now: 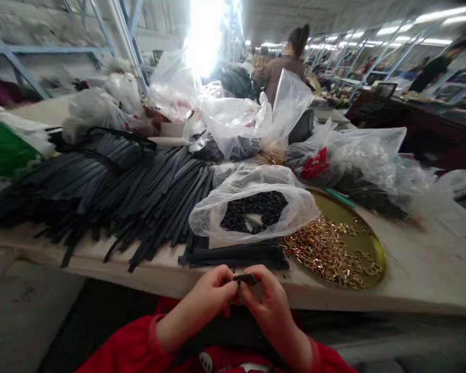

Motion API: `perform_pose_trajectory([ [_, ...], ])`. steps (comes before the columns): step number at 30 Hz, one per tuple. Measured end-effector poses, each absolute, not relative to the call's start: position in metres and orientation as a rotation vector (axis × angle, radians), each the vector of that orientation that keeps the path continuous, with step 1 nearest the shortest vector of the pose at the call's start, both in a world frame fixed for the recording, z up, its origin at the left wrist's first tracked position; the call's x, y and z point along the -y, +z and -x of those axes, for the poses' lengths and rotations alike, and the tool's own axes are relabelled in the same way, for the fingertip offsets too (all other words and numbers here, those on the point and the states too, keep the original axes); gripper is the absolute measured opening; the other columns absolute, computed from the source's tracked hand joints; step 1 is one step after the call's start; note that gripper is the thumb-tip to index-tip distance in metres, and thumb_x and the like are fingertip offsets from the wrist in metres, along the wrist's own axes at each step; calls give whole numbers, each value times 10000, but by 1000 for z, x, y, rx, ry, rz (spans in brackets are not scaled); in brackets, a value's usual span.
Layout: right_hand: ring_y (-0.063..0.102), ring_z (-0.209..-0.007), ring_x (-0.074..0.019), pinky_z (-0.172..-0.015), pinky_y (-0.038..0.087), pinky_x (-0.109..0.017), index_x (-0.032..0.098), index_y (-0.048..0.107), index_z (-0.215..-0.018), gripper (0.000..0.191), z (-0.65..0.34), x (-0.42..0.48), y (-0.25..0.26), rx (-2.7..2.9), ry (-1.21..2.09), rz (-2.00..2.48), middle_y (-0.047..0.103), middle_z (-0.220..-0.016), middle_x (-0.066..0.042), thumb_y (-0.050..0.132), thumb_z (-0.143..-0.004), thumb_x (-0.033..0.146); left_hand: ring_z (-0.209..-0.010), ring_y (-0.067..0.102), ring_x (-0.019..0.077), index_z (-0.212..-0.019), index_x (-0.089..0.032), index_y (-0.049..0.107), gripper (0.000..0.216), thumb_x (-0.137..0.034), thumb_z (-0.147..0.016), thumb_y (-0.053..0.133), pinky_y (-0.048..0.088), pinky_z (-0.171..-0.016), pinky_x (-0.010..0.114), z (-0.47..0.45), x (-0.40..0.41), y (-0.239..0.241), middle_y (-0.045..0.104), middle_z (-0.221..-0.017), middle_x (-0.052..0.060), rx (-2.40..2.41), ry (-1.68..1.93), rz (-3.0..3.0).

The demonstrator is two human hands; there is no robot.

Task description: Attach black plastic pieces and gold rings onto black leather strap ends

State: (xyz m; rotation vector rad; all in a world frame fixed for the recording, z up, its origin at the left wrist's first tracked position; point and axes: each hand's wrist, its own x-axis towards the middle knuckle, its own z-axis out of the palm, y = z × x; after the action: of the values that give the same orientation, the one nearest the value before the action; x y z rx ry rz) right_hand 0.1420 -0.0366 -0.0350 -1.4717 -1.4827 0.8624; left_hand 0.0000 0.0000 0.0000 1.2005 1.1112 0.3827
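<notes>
Just in front of the table edge, my left hand [213, 291] and my right hand [267, 296] meet, both closed in a pinch. Between them is the end of a black strap [247, 278], gripped by my right fingers and thumb. A small gold metal buckle [235, 276] shows at the strap's left end, in my left fingertips and partly hidden by them. Right behind my hands lies a stack of flat black straps [236, 256]. To the right, a round gold tray [379, 254] holds a heap of small gold metal pieces [322, 243].
An open clear plastic bag [205, 217] with small black pieces [270, 207] stands behind the stack. Long black straps [151, 202] cover the table's left side. More filled plastic bags [236, 119] and a teal tool [339, 197] lie farther back. A person [285, 65] is beyond.
</notes>
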Motion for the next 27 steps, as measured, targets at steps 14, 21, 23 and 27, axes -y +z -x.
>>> perform_pose_trajectory([
  [14, 495, -716, -117, -641, 384, -221, 175, 537, -816, 129, -162, 5, -9, 1541, 1506, 1285, 560, -760, 8, 512, -806, 301, -488, 475, 81, -891, -180, 472, 209, -319, -742, 522, 361, -437, 175, 6, -25, -4, 533, -635, -62, -1051, 359, -1311],
  [21, 551, -718, -122, -638, 417, -211, 169, 547, -879, 201, -206, -96, 0, 1969, 748, 1731, 597, -771, -14, 390, -857, 292, -420, 393, 69, -842, -172, 501, 227, -380, -812, 414, 293, -391, 165, 4, -43, -13, 442, -511, -81, -1099, 390, -1376],
  [23, 574, -823, -148, -721, 416, -237, 169, 570, -863, 166, -208, -127, -12, 2109, 439, 1900, 617, -860, -44, 413, -834, 214, -383, 349, 62, -834, -176, 478, 234, -397, -811, 404, 260, -359, 162, 4, -46, -18, 416, -487, -94, -1082, 410, -1325],
  [27, 599, -814, -253, -692, 421, -337, 110, 590, -815, 151, -196, -160, -39, 2146, 267, 2055, 618, -877, -158, 456, -790, 175, -374, 341, 58, -814, -179, 466, 217, -389, -801, 415, 247, -350, 158, 3, -47, -23, 416, -483, -96, -1068, 419, -1301],
])
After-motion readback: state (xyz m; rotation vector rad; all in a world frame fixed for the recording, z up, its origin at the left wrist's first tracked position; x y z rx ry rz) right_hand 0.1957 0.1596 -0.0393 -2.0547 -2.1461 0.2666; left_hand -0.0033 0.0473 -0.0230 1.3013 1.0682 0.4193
